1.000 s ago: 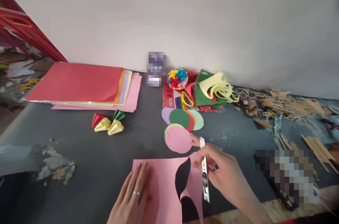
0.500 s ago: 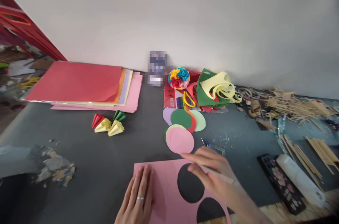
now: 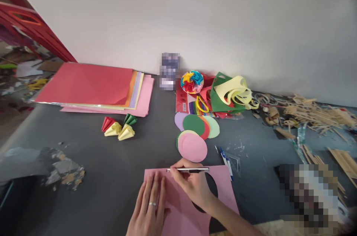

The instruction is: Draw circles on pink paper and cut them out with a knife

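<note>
- Paper (image 3: 178, 206), pink, lay flat at our near table (image 3: 111, 154) edge.
- We pressed our left hand (image 3: 149, 210) flat on it, fingers spread.
- Our right hand (image 3: 192, 187) pinched a pen (image 3: 188, 170) beside its far edge.

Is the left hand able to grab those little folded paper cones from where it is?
Probably yes. The left hand lies flat on the pink sheet, and only bare dark tabletop lies between it and the folded paper cones. It would have to let go of the sheet.
</note>
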### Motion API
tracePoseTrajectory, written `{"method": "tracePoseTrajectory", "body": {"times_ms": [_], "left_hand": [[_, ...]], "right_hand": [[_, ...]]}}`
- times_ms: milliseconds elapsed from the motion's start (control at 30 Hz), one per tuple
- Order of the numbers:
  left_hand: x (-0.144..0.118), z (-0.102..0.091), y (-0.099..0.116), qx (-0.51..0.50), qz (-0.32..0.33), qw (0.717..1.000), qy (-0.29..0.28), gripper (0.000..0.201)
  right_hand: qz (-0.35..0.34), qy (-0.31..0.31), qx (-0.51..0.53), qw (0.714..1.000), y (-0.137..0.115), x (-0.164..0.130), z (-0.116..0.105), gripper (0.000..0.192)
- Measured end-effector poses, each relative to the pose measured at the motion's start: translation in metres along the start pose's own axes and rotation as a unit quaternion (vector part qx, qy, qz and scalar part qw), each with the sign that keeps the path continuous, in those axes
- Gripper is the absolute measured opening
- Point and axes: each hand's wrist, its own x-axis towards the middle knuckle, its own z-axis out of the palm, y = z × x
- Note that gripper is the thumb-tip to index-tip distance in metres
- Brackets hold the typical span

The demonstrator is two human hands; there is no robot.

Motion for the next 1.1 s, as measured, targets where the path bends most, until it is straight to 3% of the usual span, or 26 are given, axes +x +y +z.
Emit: {"method": "tracePoseTrajectory", "body": {"times_ms": [267,533,900,1100], "left_hand": [[0.000,-0.001,0.001,-0.005,-0.003,1.000,0.001,0.073],[0.002,-0.001,0.002,-0.004,-0.009,1.000,0.004,0.076],[-0.006,0.003,-0.004,0.002,0.000,1.000,-0.018,0.077],[-0.005,0.002,-0.005,0.005,0.007,1.000,-0.017,0.081]], "right_hand": [[-0.012,-0.027,-0.014,0.999,0.001,0.000,0.001,0.024],[0.001,0.006,-0.037,0.999,0.014,-0.006,0.017,0.019],[-0.050,-0.015,-0.080,0.995,0.008,-0.010,0.009,0.017],[-0.027,-0.017,-0.091,0.995,0.012,-0.014,0.007,0.014]]}}
